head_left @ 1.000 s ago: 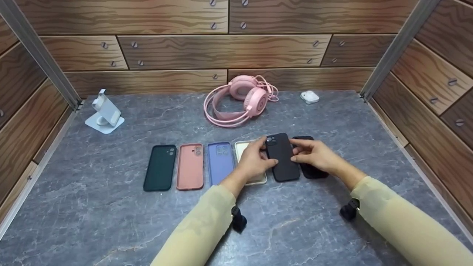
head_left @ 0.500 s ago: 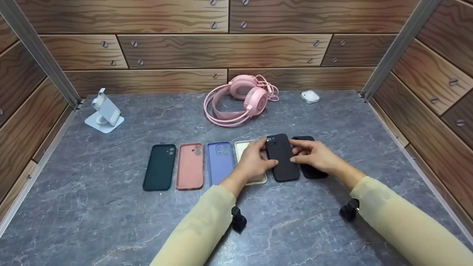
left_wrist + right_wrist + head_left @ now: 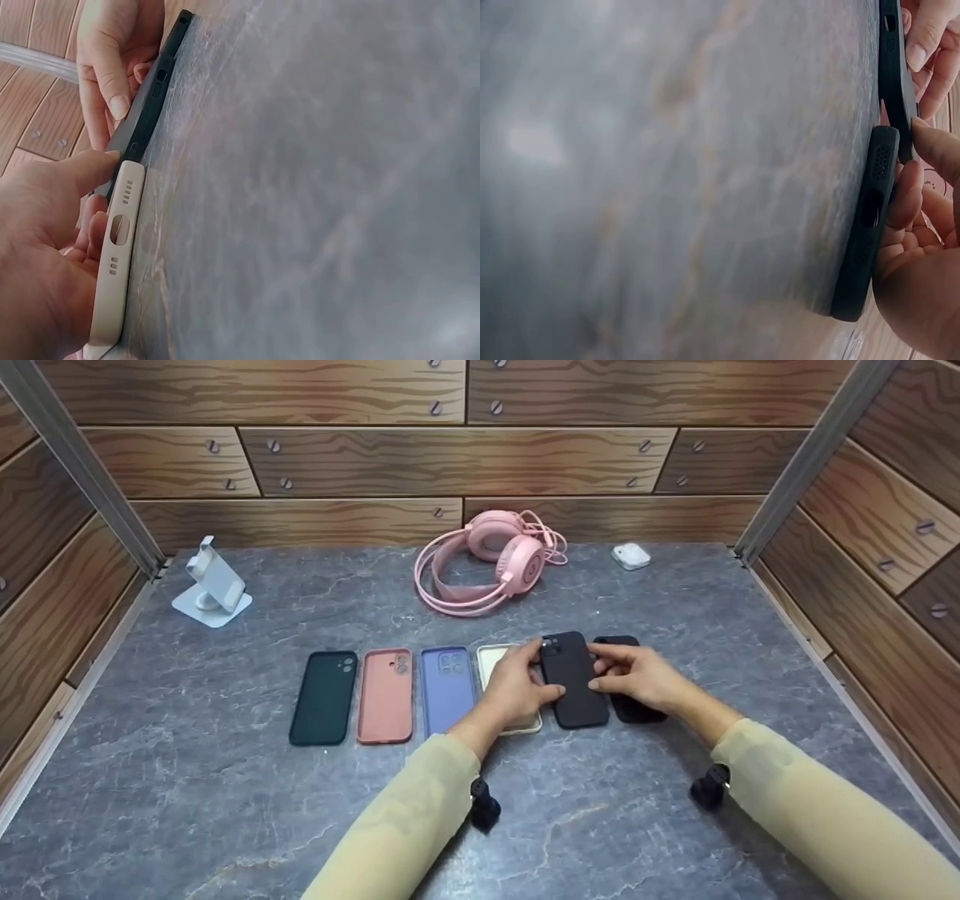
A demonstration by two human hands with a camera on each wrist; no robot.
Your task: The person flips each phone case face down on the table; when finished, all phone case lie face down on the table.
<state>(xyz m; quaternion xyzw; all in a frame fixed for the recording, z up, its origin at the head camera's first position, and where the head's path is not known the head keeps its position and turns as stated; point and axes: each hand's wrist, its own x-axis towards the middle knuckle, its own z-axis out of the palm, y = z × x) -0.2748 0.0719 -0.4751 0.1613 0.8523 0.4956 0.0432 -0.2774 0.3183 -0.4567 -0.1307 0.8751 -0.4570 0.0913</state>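
Note:
Both hands hold a black phone case (image 3: 581, 701), which lies with its back and camera corner facing up. My left hand (image 3: 514, 686) grips its left edge, thumb on the back and a finger at the upper corner. From the other side my right hand (image 3: 637, 675) pinches the right edge between thumb and fingers. Beneath my left hand is a cream phone case (image 3: 112, 255), partly hidden by it. Under my right hand lies a second black phone case (image 3: 865, 225), its bottom end with the port cutout facing the right wrist camera.
To the left lie a blue phone case (image 3: 446, 686), a pink one (image 3: 385, 697) and a dark green one (image 3: 324, 701), in a row. Pink headphones (image 3: 521, 566) with a coiled cable, a small white case (image 3: 631, 556) and a white stand (image 3: 216, 585) sit farther back. Wood-patterned walls enclose the table.

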